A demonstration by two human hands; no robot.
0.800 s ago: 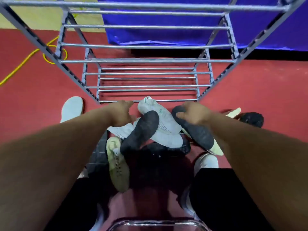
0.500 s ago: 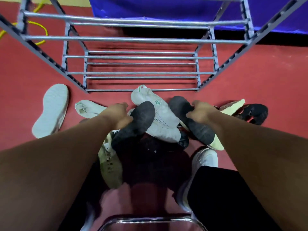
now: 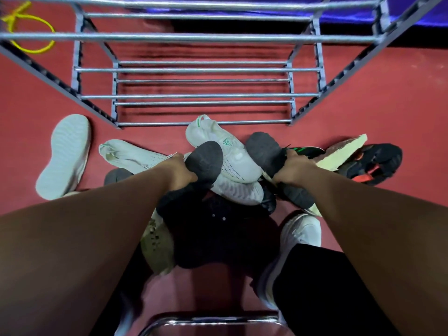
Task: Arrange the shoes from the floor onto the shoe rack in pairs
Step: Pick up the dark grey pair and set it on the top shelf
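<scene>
While the grey metal-tube shoe rack [image 3: 203,95] shows no shoe, your left hand [image 3: 180,172] grips one dark-soled shoe [image 3: 206,158], your right hand [image 3: 294,169] a second dark-soled shoe [image 3: 263,147]; the remaining shoes [image 3: 232,154] lie heaped on the red floor [image 3: 31,93].

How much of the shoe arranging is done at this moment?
Done: no shoe sits on the bars of the grey metal shoe rack. In hand: the left hand grips a dark-soled shoe, the right hand a second dark-soled shoe. Remaining: the white sneaker with green logo and the others on the red floor.
</scene>
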